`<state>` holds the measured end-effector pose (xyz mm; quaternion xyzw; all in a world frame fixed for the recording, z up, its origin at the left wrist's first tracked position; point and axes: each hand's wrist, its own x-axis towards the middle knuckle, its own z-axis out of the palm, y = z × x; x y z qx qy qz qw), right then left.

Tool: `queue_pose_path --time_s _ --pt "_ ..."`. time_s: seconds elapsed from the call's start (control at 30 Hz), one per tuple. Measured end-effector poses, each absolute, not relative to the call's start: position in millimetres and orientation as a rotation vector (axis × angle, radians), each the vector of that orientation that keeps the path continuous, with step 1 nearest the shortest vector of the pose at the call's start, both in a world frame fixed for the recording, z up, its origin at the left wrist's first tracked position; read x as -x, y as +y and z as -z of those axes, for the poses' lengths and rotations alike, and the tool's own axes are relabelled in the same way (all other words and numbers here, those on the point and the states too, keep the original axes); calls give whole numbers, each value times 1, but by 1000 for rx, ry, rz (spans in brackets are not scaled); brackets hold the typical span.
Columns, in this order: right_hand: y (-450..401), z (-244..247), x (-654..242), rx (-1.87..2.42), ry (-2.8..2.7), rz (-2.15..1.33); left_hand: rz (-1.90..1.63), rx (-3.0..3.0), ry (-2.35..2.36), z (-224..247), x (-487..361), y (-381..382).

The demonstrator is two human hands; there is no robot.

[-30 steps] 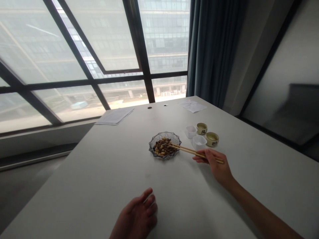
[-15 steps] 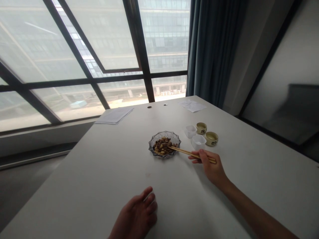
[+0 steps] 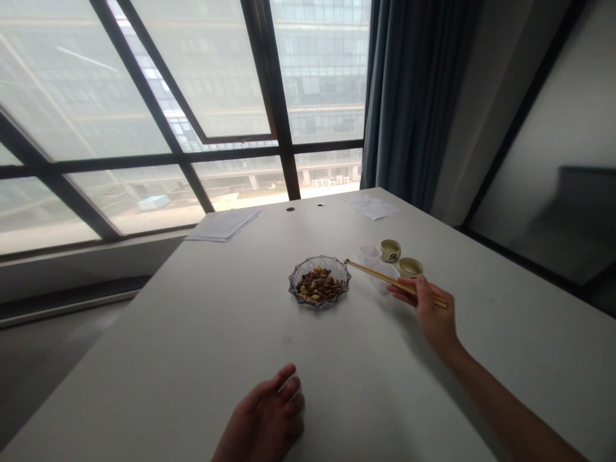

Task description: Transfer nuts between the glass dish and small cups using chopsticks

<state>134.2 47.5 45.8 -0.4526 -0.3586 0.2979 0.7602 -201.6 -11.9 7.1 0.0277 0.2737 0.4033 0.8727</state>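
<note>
My right hand (image 3: 433, 314) is closed around a pair of wooden chopsticks (image 3: 380, 276). Their tips are raised over the right rim of a scalloped glass bowl (image 3: 292, 282), with a small dark bit between them, possibly a seed. Mixed nuts and seeds (image 3: 320, 284) lie in the bowl. Behind the chopsticks are two small white plastic cups, a far one (image 3: 369, 254) and a nearer one (image 3: 382, 285) partly covered by the sticks. My left hand (image 3: 269, 410) rests palm up on the table, fingers loosely curled and thumb apart, holding nothing.
Two olive ceramic cups, one farther back (image 3: 391, 249) and one nearer (image 3: 410, 266), stand right of the white cups. Paper sheets lie at the far left (image 3: 224, 226) and far right (image 3: 373, 207) of the white table (image 3: 192, 340). Windows and a dark curtain (image 3: 414, 96) rise beyond.
My right hand has moved right, lifting the chopstick tips out of the nuts and seeds to above the bowl's rim, with a small bit at the tips. My left hand has stayed put.
</note>
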Motion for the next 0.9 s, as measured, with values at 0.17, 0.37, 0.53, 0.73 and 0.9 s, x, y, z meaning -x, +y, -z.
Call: queue_pose_path --time_s 0.17,0.37,0.53,0.73,0.9 --pt "60 -37 -167 972 -637 -532 -859 -55 601 -12 199 -12" --pt "64 -28 -176 1009 -629 -536 -856 -62 605 -15 200 -12" --pt "61 -28 -177 1040 -666 -532 -863 -61 606 -17 199 -13" --pt "61 -23 -181 1052 -718 -507 -862 -60 598 -16 198 -11" --pt "62 -23 -183 1063 -742 -476 -863 -71 573 -15 199 -11"
